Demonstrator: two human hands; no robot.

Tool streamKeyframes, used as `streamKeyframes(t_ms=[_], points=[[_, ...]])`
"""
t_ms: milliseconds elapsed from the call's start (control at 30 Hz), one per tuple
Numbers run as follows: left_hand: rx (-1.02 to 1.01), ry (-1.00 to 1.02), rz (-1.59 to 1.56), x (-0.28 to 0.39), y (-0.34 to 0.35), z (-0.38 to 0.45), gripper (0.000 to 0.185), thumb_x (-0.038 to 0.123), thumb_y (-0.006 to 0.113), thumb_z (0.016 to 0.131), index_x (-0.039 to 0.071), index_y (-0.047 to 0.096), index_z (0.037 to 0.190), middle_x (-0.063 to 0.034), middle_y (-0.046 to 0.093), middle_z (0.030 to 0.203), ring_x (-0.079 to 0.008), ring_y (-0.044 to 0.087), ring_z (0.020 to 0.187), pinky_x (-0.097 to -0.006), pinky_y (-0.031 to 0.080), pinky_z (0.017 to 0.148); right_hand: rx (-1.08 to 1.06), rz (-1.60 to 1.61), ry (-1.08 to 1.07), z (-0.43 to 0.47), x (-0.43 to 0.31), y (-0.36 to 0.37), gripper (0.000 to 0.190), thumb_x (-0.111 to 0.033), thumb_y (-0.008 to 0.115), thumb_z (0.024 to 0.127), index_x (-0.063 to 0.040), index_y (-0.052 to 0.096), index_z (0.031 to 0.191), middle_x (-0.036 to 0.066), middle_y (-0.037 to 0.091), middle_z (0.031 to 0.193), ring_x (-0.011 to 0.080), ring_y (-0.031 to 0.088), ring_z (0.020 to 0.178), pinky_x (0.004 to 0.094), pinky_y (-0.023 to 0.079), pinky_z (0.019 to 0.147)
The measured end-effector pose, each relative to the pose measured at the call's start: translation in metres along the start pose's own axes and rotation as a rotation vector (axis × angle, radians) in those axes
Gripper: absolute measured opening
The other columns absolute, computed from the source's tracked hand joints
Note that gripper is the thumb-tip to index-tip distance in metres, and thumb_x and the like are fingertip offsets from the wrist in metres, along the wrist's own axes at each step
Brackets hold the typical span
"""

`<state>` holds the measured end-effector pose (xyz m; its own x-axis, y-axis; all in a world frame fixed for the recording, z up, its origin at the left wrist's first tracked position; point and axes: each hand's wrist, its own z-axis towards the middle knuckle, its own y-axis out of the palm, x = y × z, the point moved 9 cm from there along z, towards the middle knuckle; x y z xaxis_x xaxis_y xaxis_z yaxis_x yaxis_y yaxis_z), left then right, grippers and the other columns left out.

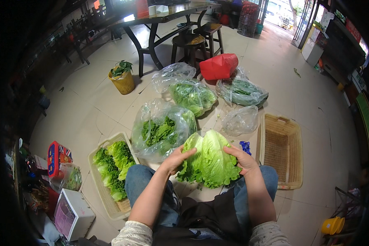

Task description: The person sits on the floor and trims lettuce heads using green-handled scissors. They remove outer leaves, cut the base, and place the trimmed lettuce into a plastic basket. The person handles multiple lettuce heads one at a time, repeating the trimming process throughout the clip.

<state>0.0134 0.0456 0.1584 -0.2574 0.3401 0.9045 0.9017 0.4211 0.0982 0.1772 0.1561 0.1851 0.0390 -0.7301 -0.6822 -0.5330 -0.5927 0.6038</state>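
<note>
My left hand (179, 158) and my right hand (240, 158) hold a head of green leaf lettuce (210, 156) between them, one at each side, above the floor between my knees. Beyond my left hand lies an open clear plastic bag (147, 112) with leafy lettuce (160, 130) inside. At my left knee stands a cream plastic basket (93, 172) holding several lettuce heads (123, 160). To the right of my right hand is an empty beige plastic basket (279, 153). A small blue packet (245, 147) lies on the floor beside it.
Farther off lie a tied bag of greens (195, 97), a bag of long green vegetables (244, 92), a crumpled clear bag (241, 120) and a red bag (220, 66). A yellow bin (123, 83) and wooden stools (189, 41) stand near a table (169, 17). A white box (77, 212) sits at left.
</note>
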Motion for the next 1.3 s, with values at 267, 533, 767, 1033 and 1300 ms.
streamKeyframes(t_ms=[267,533,767,1033,1300], points=[[-0.013,-0.059,-0.276,0.005,-0.017,-0.003,0.02,0.008,0.053,0.081,0.005,0.057,0.1,-0.0029,0.058,0.09,-0.0128,0.056,0.078,-0.0283,0.049,0.065,0.031,-0.033,0.013,0.004,0.005,-0.007,0.053,-0.021,0.06,0.092,-0.004,0.041,0.138,0.009,0.059,0.123,0.0192,0.061,0.107,0.0343,0.052,0.09],[-0.04,-0.265,-0.469,-0.004,-0.029,-0.016,0.023,0.014,0.055,0.081,0.001,0.061,0.098,-0.0075,0.064,0.085,-0.0175,0.062,0.071,-0.0316,0.053,0.066,-0.028,0.176,0.059,-0.001,0.004,0.0,0.042,-0.025,0.056,0.093,0.0,0.054,0.126,0.014,0.065,0.114,0.0244,0.064,0.103,0.0378,0.052,0.09],[-0.09,-0.144,-0.752,0.007,-0.026,-0.012,0.024,0.016,0.055,0.081,0.0,0.061,0.098,-0.0091,0.066,0.085,-0.0204,0.064,0.068,-0.0339,0.056,0.064,-0.149,0.355,-0.04,-0.008,-0.006,0.021,0.042,-0.029,0.046,0.097,-0.001,0.053,0.127,0.014,0.063,0.117,0.0258,0.064,0.103,0.0398,0.051,0.091],[0.158,-0.051,-0.533,0.014,-0.063,-0.021,0.027,0.018,0.053,0.082,0.001,0.061,0.101,-0.0095,0.064,0.088,-0.02,0.063,0.074,-0.0337,0.054,0.068,-0.044,0.226,-0.04,-0.006,-0.005,0.008,0.046,-0.03,0.049,0.094,-0.002,0.051,0.13,0.015,0.062,0.12,0.0274,0.063,0.105,0.0411,0.05,0.093],[0.131,0.075,-0.234,-0.01,-0.022,0.01,0.045,0.019,0.049,0.089,0.006,0.045,0.131,-0.0078,0.06,0.099,-0.0175,0.059,0.085,-0.0317,0.051,0.073,-0.101,0.336,-0.104,0.003,-0.003,0.021,0.042,-0.03,0.05,0.094,-0.002,0.057,0.124,0.013,0.064,0.116,0.0252,0.064,0.102,0.0377,0.051,0.09]])
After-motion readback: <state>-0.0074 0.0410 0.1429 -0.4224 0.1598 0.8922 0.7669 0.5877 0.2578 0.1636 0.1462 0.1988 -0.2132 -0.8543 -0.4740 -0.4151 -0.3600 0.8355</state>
